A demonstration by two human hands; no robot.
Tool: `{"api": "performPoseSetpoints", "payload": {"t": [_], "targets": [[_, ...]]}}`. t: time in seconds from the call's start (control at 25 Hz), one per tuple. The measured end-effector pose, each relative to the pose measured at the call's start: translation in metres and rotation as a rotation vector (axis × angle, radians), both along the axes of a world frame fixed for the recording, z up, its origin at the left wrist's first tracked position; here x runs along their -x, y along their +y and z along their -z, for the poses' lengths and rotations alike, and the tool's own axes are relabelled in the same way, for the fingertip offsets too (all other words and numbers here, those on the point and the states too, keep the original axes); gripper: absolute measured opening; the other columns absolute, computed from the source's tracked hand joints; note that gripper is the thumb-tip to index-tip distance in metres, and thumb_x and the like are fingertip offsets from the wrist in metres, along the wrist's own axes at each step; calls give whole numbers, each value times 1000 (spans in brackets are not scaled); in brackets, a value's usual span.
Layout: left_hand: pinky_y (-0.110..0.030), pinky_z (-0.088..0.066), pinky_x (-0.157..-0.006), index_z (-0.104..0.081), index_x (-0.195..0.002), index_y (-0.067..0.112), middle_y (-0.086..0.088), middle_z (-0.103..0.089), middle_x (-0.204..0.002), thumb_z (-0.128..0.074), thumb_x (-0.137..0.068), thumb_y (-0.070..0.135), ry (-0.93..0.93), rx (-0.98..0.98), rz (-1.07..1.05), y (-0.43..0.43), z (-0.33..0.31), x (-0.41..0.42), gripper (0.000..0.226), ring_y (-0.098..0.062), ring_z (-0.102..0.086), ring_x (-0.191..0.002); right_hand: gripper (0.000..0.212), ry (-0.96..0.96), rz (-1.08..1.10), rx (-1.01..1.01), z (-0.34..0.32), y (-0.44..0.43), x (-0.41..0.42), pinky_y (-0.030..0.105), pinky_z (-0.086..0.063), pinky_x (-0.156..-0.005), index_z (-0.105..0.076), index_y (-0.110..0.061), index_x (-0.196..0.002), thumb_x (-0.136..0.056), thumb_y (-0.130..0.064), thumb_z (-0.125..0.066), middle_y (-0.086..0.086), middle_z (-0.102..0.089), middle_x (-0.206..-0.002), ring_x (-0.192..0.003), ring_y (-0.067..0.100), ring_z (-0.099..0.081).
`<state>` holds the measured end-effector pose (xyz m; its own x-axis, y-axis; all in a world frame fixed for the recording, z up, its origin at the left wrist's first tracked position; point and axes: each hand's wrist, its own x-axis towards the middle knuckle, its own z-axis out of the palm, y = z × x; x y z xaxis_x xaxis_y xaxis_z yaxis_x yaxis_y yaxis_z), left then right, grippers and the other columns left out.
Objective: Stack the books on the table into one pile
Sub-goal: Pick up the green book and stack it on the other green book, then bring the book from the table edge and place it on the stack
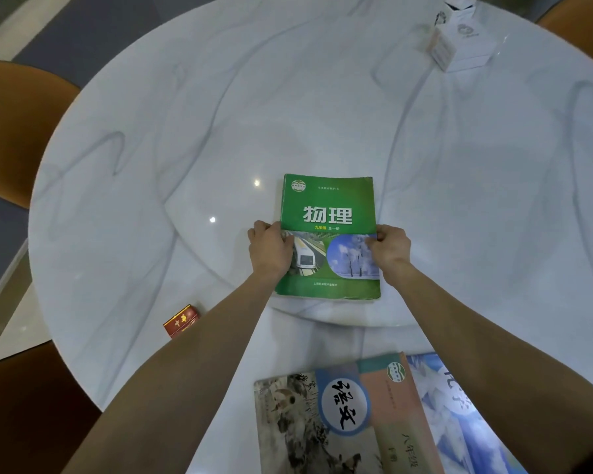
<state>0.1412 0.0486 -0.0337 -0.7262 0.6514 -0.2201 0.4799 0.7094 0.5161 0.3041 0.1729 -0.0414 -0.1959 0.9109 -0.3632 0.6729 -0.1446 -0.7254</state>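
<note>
A green textbook (327,206) lies flat near the middle of the round white marble table (151,165). My left hand (271,249) grips its left edge and my right hand (389,248) grips its right edge, thumbs on the cover. Close to me at the table's near edge lies a book with an ink-painting cover (339,419). It overlaps a blue-and-white book (459,422) to its right, which my right forearm partly hides.
A red cigarette pack (181,321) sits beside my left forearm. A white tissue box (461,39) stands at the far right. Brown chairs (11,131) ring the table on the left, near left and far right.
</note>
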Motion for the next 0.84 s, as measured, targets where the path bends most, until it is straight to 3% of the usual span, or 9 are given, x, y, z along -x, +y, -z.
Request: {"api": "performPoseSetpoints", "payload": {"t": [0.16, 0.32, 0.52, 0.64, 0.72, 0.84], "targets": [[-43, -41, -98, -54, -114, 0, -20, -43, -126, -49, -94, 21, -96, 35, -26, 4, 4, -2, 29, -35, -39, -118, 23, -36, -17, 8, 3, 2, 2, 25, -41, -69, -70, -1, -99, -85, -1, -52, 10, -61, -81, -75, 24, -52], [-43, -38, -99, -53, -117, -1, -21, -42, -128, -48, -95, 23, -150, 41, -81, 6, 7, -5, 32, -36, -37, -119, 24, -32, 2, 34, 4, 5, 2, 25, -41, -71, -71, -3, -102, -85, -2, -55, 19, -70, -97, -79, 23, -55], [-42, -38, -99, -51, -120, 0, -20, -41, -129, -47, -96, 26, -125, 87, -20, 5, 4, -1, 35, -36, -38, -120, 24, -42, -5, 56, 0, 5, 4, 24, -42, -71, -69, -3, -105, -86, -2, -55, 22, -70, -106, -80, 24, -55], [-44, -40, -97, -49, -121, 1, -20, -43, -127, -46, -95, 27, -100, 115, 24, 3, -2, 0, 37, -35, -39, -119, 27, -29, -5, 66, -6, 2, 0, 26, -45, -77, -66, -4, -113, -87, -6, -57, 19, -68, -114, -96, 31, -61], [-45, -43, -94, -48, -122, 3, -21, -46, -125, -44, -95, 24, -40, 92, 52, -3, -6, -4, 35, -35, -41, -118, 31, -42, 4, 58, -10, -4, -6, 27, -46, -86, -62, -5, -118, -88, -9, -56, 18, -65, -119, -108, 32, -60], [-45, -43, -91, -52, -123, 5, -19, -50, -123, -44, -94, 19, 91, 37, 155, -14, -11, -11, 33, -35, -44, -115, 33, -87, -31, -3, -16, -16, -18, 30, -47, -90, -59, -5, -121, -89, -11, -54, 18, -64, -120, -108, 33, -60]]}}
